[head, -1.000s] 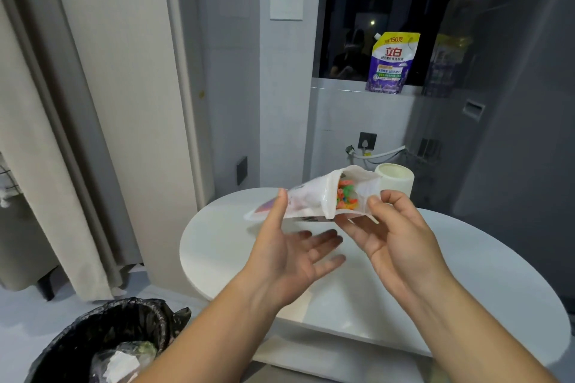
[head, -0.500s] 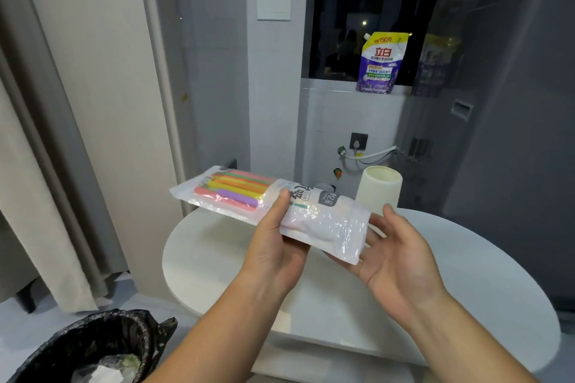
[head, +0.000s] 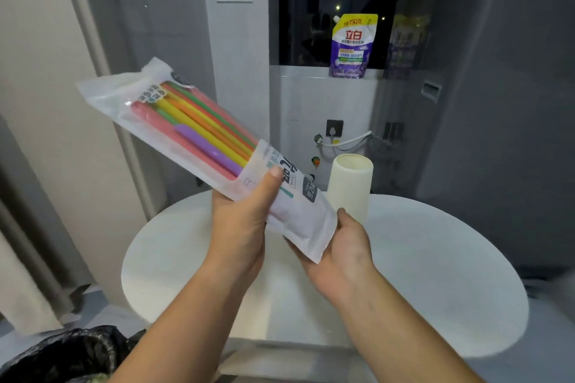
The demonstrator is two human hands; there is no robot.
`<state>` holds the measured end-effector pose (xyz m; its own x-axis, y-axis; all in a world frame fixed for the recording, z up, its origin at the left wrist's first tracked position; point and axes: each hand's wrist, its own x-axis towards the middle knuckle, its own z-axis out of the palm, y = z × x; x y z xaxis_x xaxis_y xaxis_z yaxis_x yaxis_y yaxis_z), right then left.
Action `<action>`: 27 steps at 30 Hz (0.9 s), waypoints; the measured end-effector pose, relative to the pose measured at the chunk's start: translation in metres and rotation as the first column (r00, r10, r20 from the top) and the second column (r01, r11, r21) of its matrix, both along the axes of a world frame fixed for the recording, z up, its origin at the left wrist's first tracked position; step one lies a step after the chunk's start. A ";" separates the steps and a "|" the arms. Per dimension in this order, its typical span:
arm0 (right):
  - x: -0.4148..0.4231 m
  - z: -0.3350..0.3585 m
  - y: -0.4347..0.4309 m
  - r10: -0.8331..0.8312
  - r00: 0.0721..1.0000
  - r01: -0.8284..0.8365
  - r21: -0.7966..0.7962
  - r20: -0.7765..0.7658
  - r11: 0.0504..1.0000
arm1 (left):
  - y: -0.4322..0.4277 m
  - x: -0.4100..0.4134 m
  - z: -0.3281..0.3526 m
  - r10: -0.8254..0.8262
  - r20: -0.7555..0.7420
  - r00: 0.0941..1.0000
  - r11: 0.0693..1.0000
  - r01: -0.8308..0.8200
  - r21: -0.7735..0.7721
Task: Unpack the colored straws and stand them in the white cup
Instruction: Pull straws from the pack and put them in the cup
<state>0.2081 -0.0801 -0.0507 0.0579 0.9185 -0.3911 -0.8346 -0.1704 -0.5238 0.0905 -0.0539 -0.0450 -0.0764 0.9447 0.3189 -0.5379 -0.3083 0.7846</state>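
Observation:
A long plastic packet [head: 298,211] full of colored straws [head: 199,130] slants up to the left above the table. My left hand [head: 245,221] grips it around the middle, thumb on the printed label. My right hand [head: 345,246] cups the packet's lower end from underneath, fingers hidden behind it. The white cup [head: 350,186] stands upright and empty at the far side of the round white table [head: 435,274], just behind the packet's lower end.
A black-lined trash bin [head: 62,357] sits on the floor at lower left. A purple detergent pouch [head: 350,47] stands on the window ledge behind. A curtain [head: 28,165] hangs at left, and a grey wall stands close to the table's right.
The packet swung from end-on to lengthwise, then tilted up at its left end. My left hand closed around its middle and my right hand slid under its lower end.

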 end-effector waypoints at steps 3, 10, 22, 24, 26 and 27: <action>0.002 -0.005 0.004 -0.029 1.000 0.029 -0.031 -0.013 0.999 | 0.000 0.004 0.000 0.002 -0.023 1.000 1.000 -0.002 0.006; 0.009 -0.007 0.007 -0.111 0.990 0.116 -0.058 0.086 0.992 | 0.006 0.004 0.002 0.030 0.029 0.999 0.997 -0.028 -0.078; 0.031 -0.014 0.002 -0.300 0.466 0.035 0.322 0.832 0.946 | 0.016 -0.023 -0.017 0.080 0.303 0.950 0.887 0.071 -0.457; 0.032 -0.013 0.002 -0.308 0.491 0.024 0.340 0.815 0.940 | 0.016 -0.024 -0.020 0.087 0.332 0.939 0.873 0.089 -0.480; 0.034 -0.012 0.002 -0.281 0.534 -0.007 0.336 0.798 0.942 | 0.015 -0.025 -0.021 0.090 0.347 0.933 0.867 0.098 -0.488; 0.035 -0.012 0.002 -0.261 0.540 -0.027 0.326 0.800 0.945 | 0.015 -0.025 -0.021 0.089 0.352 0.932 0.867 0.102 -0.488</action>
<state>0.2428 -0.0780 -0.0628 0.3359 0.9300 0.1494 -0.0053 0.1605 -0.9870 0.0656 -0.0387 -0.0657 -0.0864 0.9687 -0.2329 -0.8061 0.0695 0.5877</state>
